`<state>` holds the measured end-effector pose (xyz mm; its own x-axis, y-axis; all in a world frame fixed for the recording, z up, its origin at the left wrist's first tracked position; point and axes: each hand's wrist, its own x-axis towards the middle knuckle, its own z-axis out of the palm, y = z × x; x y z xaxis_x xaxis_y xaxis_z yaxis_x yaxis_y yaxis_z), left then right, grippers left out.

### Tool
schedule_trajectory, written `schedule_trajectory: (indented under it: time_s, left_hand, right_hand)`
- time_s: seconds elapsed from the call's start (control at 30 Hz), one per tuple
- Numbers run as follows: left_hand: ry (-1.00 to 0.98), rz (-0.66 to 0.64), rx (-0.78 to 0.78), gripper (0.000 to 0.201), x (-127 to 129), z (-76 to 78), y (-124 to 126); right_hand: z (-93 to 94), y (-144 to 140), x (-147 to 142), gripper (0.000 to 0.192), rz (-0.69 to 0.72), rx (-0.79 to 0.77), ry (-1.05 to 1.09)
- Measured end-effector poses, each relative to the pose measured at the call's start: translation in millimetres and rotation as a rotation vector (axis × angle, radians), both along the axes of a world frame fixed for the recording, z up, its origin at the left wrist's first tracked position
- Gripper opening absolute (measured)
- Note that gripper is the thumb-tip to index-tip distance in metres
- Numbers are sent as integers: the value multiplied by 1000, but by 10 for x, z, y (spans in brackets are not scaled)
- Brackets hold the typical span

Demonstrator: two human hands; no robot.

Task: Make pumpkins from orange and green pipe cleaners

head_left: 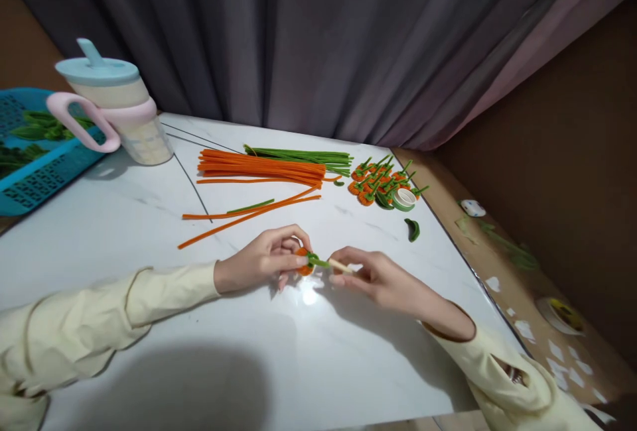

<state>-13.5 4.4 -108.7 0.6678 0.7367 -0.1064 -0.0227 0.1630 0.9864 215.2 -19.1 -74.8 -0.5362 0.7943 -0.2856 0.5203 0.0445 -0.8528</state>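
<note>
My left hand (269,258) pinches a small orange pipe-cleaner pumpkin (303,265) with a green top, above the middle of the table. From its top a green stem (320,262) points right. My right hand (375,275) is closed around a short, pale, thin stick (341,266), whose tip meets the end of the green stem. Whether the two are joined, I cannot tell. Beyond my hands lie loose orange pipe cleaners (249,220) and a short green pipe cleaner (250,206).
Orange pipe cleaners (261,166) and green ones (298,154) lie bundled behind. Finished pumpkins (365,197) cluster at right around a white-and-green roll (404,199), near a curled green piece (413,230). A lidded cup (142,132) and blue basket (30,195) stand left.
</note>
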Motion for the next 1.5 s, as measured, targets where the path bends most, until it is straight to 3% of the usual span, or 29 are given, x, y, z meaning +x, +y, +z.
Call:
schedule_trajectory:
  time_s: [0.07, 0.17, 0.3, 0.47, 0.67, 0.87, 1.07, 1.3, 1.5]
  left_hand:
    - [-111, -49, -225, 17, -16, -7, 74]
    - [-211, -117, -417, 19, -33, -45, 132]
    - [-238, -259, -529, 20, -25, -68, 107]
    - [-249, -335, -595, 20, 8, -48, 45]
    - [-238, -386, -639, 27, 36, -54, 18]
    - [-237, -395, -664, 29, 57, -85, -16]
    - [-226, -399, -621, 22, 78, -51, -54]
    - [-215, -344, -594, 23, 93, -38, -58]
    - [-203, -270, -512, 17, 97, -27, -78]
  right_hand:
    - [10, 49, 55, 27, -54, 229, -11]
    - [3, 92, 35, 23, -22, 383, 124]
    - [-47, 93, -104, 24, 91, 334, 298]
    - [-67, 52, -185, 28, 98, 202, 430]
    - [-70, 7, -193, 28, 110, 144, 495]
    - [-90, -9, -196, 29, 149, 215, 487]
    - [-39, -48, -176, 12, 234, 417, 390]
    - [-26, -115, -147, 24, 242, 634, 297]
    - [-99, -134, -123, 30, 219, 728, 177]
